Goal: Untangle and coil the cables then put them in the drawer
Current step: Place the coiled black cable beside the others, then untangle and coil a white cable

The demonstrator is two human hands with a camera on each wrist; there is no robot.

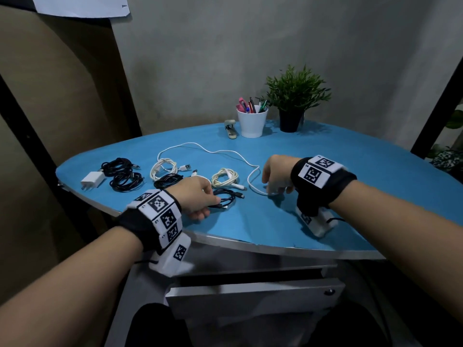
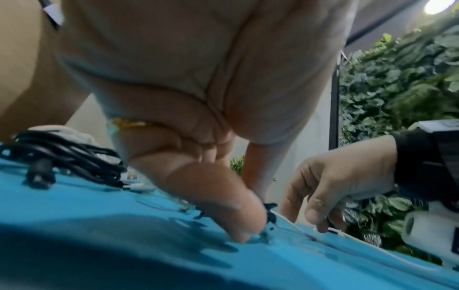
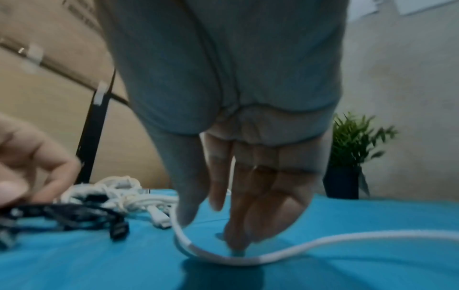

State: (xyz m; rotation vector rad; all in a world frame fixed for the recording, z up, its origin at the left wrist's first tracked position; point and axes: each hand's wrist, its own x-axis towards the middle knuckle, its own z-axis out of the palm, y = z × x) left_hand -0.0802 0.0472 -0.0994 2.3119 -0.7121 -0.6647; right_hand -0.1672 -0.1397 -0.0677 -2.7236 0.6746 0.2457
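On the blue table (image 1: 325,221) my left hand (image 1: 208,204) pinches a small black coiled cable (image 1: 225,199) between thumb and fingers; in the left wrist view the thumb (image 2: 238,225) bears down beside its black plug (image 2: 269,219). My right hand (image 1: 273,190) points nearly straight fingers down onto a long loose white cable (image 1: 225,151). That white cable (image 3: 323,243) curves round the thumb and fingertips (image 3: 236,239), lying flat on the table. The grey drawer (image 1: 253,296) under the table stands slightly ajar.
Several coiled bundles lie to the left: black ones (image 1: 122,175), a white one (image 1: 162,169), a cream one (image 1: 225,177), plus a white charger plug (image 1: 92,180). At the back stand a stapler (image 1: 230,128), a pen cup (image 1: 251,121) and a potted plant (image 1: 295,96).
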